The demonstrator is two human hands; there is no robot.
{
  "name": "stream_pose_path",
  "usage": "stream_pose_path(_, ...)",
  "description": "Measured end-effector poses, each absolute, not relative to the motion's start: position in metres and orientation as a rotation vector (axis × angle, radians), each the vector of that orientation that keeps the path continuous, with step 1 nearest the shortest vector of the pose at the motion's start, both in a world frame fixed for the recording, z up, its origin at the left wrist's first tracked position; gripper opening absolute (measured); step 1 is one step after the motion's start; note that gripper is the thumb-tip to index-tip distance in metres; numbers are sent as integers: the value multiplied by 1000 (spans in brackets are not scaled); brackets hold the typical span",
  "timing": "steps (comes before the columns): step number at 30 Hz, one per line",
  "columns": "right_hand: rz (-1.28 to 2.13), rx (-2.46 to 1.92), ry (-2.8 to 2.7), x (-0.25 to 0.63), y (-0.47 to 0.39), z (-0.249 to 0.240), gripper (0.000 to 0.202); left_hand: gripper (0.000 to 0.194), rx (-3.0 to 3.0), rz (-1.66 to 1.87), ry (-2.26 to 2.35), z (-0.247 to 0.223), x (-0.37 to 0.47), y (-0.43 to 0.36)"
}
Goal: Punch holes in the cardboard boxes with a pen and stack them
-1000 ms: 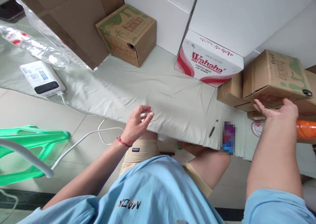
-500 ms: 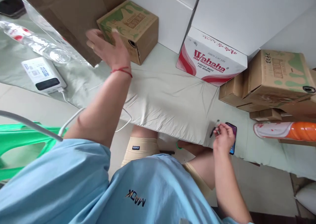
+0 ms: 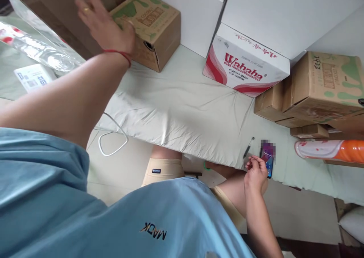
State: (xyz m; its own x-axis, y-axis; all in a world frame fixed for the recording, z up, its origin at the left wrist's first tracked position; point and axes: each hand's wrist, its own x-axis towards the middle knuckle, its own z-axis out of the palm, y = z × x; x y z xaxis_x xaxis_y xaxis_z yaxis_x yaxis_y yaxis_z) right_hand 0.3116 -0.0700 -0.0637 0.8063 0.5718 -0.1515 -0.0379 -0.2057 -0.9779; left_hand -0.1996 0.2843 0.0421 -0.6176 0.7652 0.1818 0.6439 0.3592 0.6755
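My left hand (image 3: 106,28), with a ring and a red cord at the wrist, is raised at the upper left with its fingers apart and nothing in it. It is beside a coconut carton (image 3: 150,26), in front of a large brown box (image 3: 62,15); contact is unclear. My right hand (image 3: 256,172) hovers at the table's front edge with thumb and fingers pinched together; what they hold, if anything, is too small to tell. Close by are a lit phone (image 3: 269,163), partly behind the hand, and a dark pen-like tool (image 3: 248,148).
On the cloth-covered table (image 3: 193,98) stand a Wahaha box (image 3: 241,66), stacked cartons (image 3: 327,83) and an orange bottle (image 3: 341,150) at the right. Clear plastic bottles (image 3: 45,53) and a white device (image 3: 32,77) lie left. A white cable (image 3: 126,136) hangs over the front edge.
My left hand has moved up and left, over the large brown box, and its forearm now covers part of the white device. My right hand has shifted slightly down and remains pinched.
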Motion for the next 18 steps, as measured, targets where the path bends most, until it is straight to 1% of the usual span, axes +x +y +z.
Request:
stream_pose_path(2, 589, -1704, -425, 309, -71, -65, 31, 62, 1642, 1017, 2228, 35, -176, 265)
stream_pose_path(3, 592, -1705, -429, 308, -71, -65, 31, 60, 1716, 973, 2160, 30, -166, 256)
stream_pose_path(5, 599, -1702, -438, 306, -71, -64, 31, 71, 1772, 965, 2055, 16, -151, 241)
stream_pose_path(8, 605, -1692, -448, 304, -71, -63, 31, 81, 1757, 1095, 1919, 3, -145, 233)
stream_pose_path(11, 607, -1691, -447, 303, -73, -62, 31, 81, 1658, 1028, 2058, 9, -151, 240)
stream_pose_path(14, 602, -1699, -440, 304, -75, -63, 31, 92, 1812, 870, 2179, 26, -165, 252)
stream_pose_path(16, 597, -1705, -433, 305, -77, -63, 32, 88, 2019, 770, 2063, 37, -176, 259)
stream_pose_path(18, 595, -1707, -426, 305, -77, -64, 32, 75, 2098, 715, 1922, 45, -185, 264)
